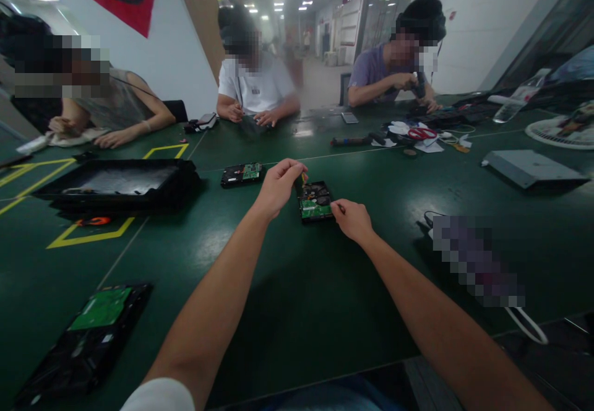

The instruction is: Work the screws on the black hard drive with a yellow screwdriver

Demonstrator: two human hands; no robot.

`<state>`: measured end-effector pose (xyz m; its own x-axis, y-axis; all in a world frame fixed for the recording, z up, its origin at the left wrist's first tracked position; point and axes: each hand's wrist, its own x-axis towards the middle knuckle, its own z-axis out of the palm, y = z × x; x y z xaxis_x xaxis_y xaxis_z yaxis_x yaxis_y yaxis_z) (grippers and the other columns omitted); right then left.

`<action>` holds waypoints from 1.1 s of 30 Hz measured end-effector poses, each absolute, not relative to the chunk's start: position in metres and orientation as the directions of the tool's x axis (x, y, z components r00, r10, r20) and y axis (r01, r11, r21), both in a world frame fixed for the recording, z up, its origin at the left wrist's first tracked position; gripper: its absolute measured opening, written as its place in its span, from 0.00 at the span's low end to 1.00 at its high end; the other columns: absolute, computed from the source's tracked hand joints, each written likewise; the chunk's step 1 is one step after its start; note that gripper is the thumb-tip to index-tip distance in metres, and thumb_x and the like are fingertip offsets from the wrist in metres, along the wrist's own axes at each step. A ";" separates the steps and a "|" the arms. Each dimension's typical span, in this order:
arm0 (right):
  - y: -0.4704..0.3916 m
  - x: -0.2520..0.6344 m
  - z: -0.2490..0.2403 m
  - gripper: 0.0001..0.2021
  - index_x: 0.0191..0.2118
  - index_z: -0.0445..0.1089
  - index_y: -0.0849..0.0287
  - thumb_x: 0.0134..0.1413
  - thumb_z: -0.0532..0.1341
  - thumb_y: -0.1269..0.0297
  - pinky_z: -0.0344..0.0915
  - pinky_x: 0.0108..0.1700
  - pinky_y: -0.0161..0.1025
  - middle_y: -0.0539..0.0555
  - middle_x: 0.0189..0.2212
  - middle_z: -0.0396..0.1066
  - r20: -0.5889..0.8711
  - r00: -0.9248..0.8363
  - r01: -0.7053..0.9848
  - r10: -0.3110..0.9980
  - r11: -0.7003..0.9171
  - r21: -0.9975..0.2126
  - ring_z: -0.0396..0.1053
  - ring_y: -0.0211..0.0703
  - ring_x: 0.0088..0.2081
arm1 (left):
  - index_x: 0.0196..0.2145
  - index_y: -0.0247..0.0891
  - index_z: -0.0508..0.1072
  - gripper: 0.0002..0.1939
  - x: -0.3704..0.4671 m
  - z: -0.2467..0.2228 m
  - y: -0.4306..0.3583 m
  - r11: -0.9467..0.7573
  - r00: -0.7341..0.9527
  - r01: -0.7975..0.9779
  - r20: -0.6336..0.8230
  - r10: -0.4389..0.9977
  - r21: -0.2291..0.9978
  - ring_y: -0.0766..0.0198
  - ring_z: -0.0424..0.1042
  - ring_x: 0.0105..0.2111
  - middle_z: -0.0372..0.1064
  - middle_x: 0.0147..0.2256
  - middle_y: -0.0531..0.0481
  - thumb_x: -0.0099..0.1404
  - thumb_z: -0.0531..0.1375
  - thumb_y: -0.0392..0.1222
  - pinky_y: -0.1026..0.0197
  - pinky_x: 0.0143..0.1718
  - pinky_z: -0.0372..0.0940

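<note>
On the green table in front of me lies a hard drive (pixel 316 202), its green circuit board facing up. My left hand (pixel 279 183) is over its far left corner, fingers pinched around a small, thin yellow thing (pixel 304 178) whose kind I cannot make out. At the drive's right edge, the thumb and fingers of my right hand (pixel 353 218) are closed against its side. A second hard drive (pixel 241 174) rests just left of my left hand. Nearer, at lower left, lies another drive-like unit with a green board (pixel 88 340).
Black stacked trays (pixel 116 185) stand at left over yellow tape marks. A grey metal casing (pixel 536 169), a blurred-out pouch-like item (pixel 477 262) and a clear bottle (pixel 522 96) are on the right. Cables (pixel 422 132) clutter the far side, where three people sit.
</note>
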<state>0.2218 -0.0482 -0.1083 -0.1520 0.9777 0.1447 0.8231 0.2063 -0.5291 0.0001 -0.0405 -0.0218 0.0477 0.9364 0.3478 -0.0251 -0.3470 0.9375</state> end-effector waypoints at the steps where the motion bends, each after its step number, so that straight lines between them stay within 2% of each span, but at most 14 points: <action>1: -0.048 0.222 -0.108 0.18 0.45 0.78 0.53 0.72 0.52 0.53 0.56 0.31 0.37 0.52 0.34 0.78 0.143 -0.151 0.822 0.978 0.204 -0.532 0.72 0.43 0.33 | 0.35 0.38 0.76 0.09 0.000 -0.021 -0.041 -0.328 0.056 -0.064 0.332 0.942 0.942 0.64 0.72 0.30 0.73 0.30 0.50 0.68 0.60 0.45 0.61 0.35 0.66; 4: -0.049 0.221 -0.108 0.18 0.44 0.78 0.53 0.72 0.52 0.53 0.56 0.31 0.38 0.52 0.34 0.79 0.145 -0.145 0.818 0.979 0.201 -0.539 0.72 0.43 0.33 | 0.34 0.38 0.75 0.08 0.002 -0.019 -0.042 -0.296 0.060 -0.146 0.307 0.950 0.944 0.63 0.72 0.27 0.72 0.27 0.49 0.67 0.58 0.42 0.59 0.34 0.67; 8: -0.048 0.221 -0.108 0.18 0.45 0.78 0.53 0.72 0.52 0.53 0.57 0.32 0.38 0.52 0.33 0.78 0.147 -0.149 0.822 0.978 0.205 -0.532 0.72 0.44 0.33 | 0.33 0.38 0.74 0.08 0.005 -0.018 -0.043 -0.276 0.064 -0.166 0.289 0.955 0.947 0.64 0.73 0.28 0.73 0.28 0.49 0.67 0.58 0.42 0.60 0.34 0.68; 15: -0.047 0.222 -0.109 0.18 0.44 0.78 0.53 0.72 0.52 0.53 0.57 0.32 0.37 0.52 0.32 0.78 0.158 -0.159 0.821 0.975 0.219 -0.527 0.72 0.43 0.32 | 0.33 0.38 0.76 0.09 0.002 -0.022 -0.038 -0.359 -0.017 0.005 0.359 0.933 0.933 0.65 0.71 0.33 0.73 0.33 0.49 0.67 0.61 0.45 0.63 0.36 0.66; 20: -0.047 0.222 -0.108 0.18 0.43 0.78 0.53 0.71 0.53 0.53 0.57 0.32 0.38 0.52 0.33 0.79 0.161 -0.152 0.825 0.975 0.215 -0.522 0.72 0.44 0.33 | 0.38 0.38 0.73 0.07 0.003 -0.020 -0.042 -0.304 0.057 -0.111 0.312 0.948 0.946 0.64 0.73 0.30 0.75 0.32 0.49 0.68 0.59 0.44 0.60 0.35 0.68; 25: -0.046 0.222 -0.109 0.17 0.43 0.78 0.53 0.71 0.53 0.55 0.58 0.34 0.38 0.53 0.35 0.79 0.166 -0.153 0.831 0.974 0.218 -0.512 0.72 0.44 0.34 | 0.37 0.38 0.73 0.08 0.008 -0.018 -0.045 -0.287 0.090 -0.154 0.303 0.949 0.946 0.63 0.73 0.28 0.74 0.30 0.49 0.67 0.54 0.39 0.59 0.35 0.69; 27: -0.046 0.222 -0.110 0.17 0.43 0.78 0.52 0.71 0.52 0.54 0.59 0.34 0.38 0.52 0.34 0.79 0.169 -0.157 0.827 0.973 0.223 -0.516 0.73 0.44 0.34 | 0.36 0.38 0.73 0.09 0.007 -0.019 -0.043 -0.312 0.051 -0.119 0.320 0.946 0.942 0.64 0.72 0.29 0.73 0.30 0.49 0.67 0.53 0.38 0.59 0.36 0.68; 33: -0.047 0.222 -0.110 0.18 0.44 0.78 0.52 0.72 0.52 0.53 0.58 0.33 0.37 0.52 0.33 0.78 0.153 -0.155 0.813 0.976 0.214 -0.542 0.73 0.43 0.33 | 0.33 0.39 0.76 0.09 0.003 -0.023 -0.038 -0.428 -0.060 0.174 0.444 0.894 0.887 0.63 0.70 0.35 0.72 0.32 0.49 0.67 0.56 0.40 0.61 0.38 0.64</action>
